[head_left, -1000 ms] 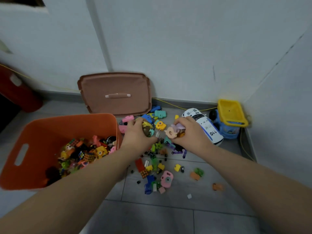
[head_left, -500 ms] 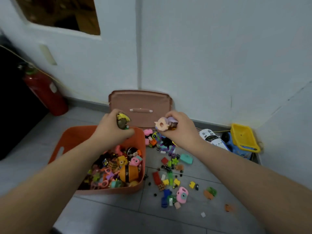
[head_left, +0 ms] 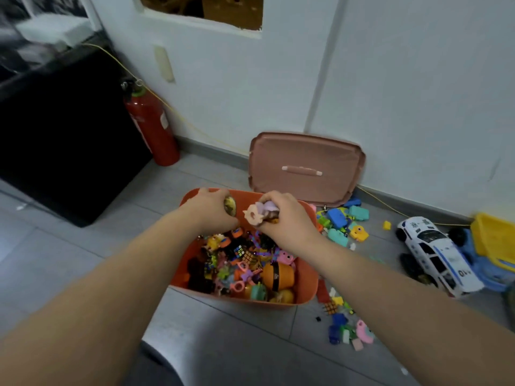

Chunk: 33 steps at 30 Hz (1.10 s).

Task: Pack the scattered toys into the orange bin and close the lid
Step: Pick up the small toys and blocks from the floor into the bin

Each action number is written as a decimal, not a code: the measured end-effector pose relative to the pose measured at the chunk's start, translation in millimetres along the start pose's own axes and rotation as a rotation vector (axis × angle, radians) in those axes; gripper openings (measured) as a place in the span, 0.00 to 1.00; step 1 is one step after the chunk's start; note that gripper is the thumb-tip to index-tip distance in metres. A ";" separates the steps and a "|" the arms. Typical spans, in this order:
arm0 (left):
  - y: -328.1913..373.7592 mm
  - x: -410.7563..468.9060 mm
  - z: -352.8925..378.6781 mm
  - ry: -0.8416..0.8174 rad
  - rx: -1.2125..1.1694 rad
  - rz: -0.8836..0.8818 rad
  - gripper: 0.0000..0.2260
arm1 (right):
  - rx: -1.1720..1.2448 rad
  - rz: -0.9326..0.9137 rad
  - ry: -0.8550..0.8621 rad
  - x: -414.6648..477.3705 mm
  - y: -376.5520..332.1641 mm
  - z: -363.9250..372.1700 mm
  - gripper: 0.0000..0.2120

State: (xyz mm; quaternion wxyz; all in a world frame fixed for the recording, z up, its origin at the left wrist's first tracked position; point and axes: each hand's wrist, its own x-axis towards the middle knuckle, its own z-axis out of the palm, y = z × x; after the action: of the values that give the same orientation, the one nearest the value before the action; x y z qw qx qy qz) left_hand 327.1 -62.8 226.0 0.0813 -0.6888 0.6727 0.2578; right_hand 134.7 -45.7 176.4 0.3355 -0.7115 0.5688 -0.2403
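Two grips above the orange bin [head_left: 308, 280], each holding a toy.
Our left grip [head_left: 214, 211] is curled round a small yellowish toy [head_left: 230, 206], and our right grip [head_left: 287, 221] clasps a pink and purple toy [head_left: 260, 214], both over the far rim. The bin stands on the floor [head_left: 55, 218] and holds many small coloured toys [head_left: 239, 254]. Its lid [head_left: 306, 168] leans on the wall behind, and more toys [head_left: 338, 218] lie scattered at the right.
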 end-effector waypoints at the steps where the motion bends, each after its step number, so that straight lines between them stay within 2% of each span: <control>1: -5.0 2.0 2.3 -0.025 0.006 -0.003 0.27 | 0.005 0.005 -0.020 1.2 -1.2 8.3 0.18; 4: -23.7 10.6 6.2 -0.068 0.025 -0.006 0.22 | -0.002 0.021 -0.083 9.1 -5.3 32.6 0.19; 7: -32.5 16.2 7.6 -0.081 0.034 -0.008 0.20 | -0.028 0.023 -0.180 16.1 -10.5 47.1 0.25; 10: -32.5 18.2 8.1 -0.061 0.025 -0.003 0.20 | -0.019 0.010 -0.260 19.6 -14.8 52.1 0.32; 13: -34.9 23.7 12.8 -0.054 0.021 0.002 0.22 | 0.001 0.008 -0.290 19.7 -16.1 47.1 0.33; 20: 7.1 29.1 17.0 0.020 -0.010 0.103 0.24 | -0.165 -0.001 -0.167 6.4 9.3 -8.6 0.32; 27: 88.5 17.3 38.7 0.113 -0.039 0.281 0.24 | -0.280 0.076 0.011 -33.5 69.8 -75.9 0.31; 33: 149.7 4.0 64.8 0.093 -0.026 0.419 0.23 | -0.380 0.169 -0.025 -65.4 128.7 -116.4 0.34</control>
State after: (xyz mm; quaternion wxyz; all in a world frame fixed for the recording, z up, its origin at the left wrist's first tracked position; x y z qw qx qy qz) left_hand 166.0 -48.8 204.0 -0.0141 -0.5460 0.8010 0.2454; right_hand -48.5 -22.5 159.1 0.2211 -0.7148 0.6572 -0.0908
